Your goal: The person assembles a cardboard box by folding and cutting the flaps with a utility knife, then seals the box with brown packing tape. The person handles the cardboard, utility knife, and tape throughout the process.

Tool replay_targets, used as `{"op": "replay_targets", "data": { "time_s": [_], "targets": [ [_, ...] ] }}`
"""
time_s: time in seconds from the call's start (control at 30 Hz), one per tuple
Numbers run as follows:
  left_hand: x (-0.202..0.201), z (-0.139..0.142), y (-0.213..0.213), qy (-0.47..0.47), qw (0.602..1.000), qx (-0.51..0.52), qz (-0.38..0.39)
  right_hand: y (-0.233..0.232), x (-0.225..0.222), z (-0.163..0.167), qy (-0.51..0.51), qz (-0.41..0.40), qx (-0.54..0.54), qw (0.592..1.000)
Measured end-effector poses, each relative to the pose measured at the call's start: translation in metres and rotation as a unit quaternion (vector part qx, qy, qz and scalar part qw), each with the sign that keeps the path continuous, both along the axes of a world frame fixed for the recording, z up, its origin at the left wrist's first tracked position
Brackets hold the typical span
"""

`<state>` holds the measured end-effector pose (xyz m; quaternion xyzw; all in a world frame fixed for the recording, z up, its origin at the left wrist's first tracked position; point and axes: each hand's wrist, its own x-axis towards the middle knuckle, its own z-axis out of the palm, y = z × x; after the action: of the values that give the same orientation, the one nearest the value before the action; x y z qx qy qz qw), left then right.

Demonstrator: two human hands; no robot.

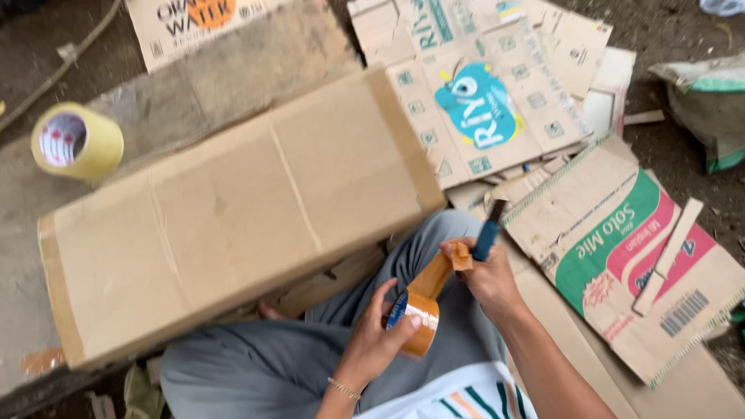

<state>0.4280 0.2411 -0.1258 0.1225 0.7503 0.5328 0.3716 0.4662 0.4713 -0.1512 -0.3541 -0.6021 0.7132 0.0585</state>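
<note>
- Fingers [394, 309] of the left hand [376, 341] are wrapped round a brown tape roll [417, 322], low centre over the lap.
- Right hand [485, 279] pinches the pulled tape end [459, 256] and grips a blue-handled cutter [487, 237] at about 1 o'clock from the roll.
- Roll looks light and stiff, so I'd grab the core; the strip's floppy and sticky.
- Big cardboard box [233, 209] sits at 10 o'clock, yellow tape roll [76, 141] further out.

The box [233, 209] hides the person's feet; beyond it, the top edge cuts off a printed cardboard sheet [194, 23].
</note>
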Motion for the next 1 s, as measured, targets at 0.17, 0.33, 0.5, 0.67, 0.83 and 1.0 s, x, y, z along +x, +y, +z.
{"op": "replay_targets", "data": {
  "time_s": [0.17, 0.33, 0.5, 0.67, 0.83, 1.0],
  "targets": [
    [-0.045, -0.017, 0.071, -0.095, 0.99, 0.064, 0.082, 0.046, -0.075, -0.024, 0.1, -0.016, 0.112, 0.989],
    [-0.067, -0.029, 0.074, -0.116, 0.979, 0.112, 0.124, 0.067, -0.118, -0.047, 0.069, 0.016, 0.238, 0.969],
    [-0.073, -0.059, 0.064, -0.062, 0.988, 0.135, 0.047, 0.088, -0.155, -0.075, -0.024, -0.028, 0.038, 0.999],
    [-0.057, -0.086, 0.041, -0.117, 0.974, 0.175, 0.08, 0.108, -0.156, -0.071, -0.076, -0.021, 0.183, 0.98],
    [-0.053, -0.085, 0.04, -0.138, 0.96, 0.226, 0.094, 0.103, -0.1, -0.015, 0.107, -0.032, 0.16, 0.981],
    [-0.055, -0.047, 0.048, -0.131, 0.947, 0.293, 0.018, 0.028, -0.015, 0.036, -0.141, -0.041, -0.103, 0.984]
  ]
}}
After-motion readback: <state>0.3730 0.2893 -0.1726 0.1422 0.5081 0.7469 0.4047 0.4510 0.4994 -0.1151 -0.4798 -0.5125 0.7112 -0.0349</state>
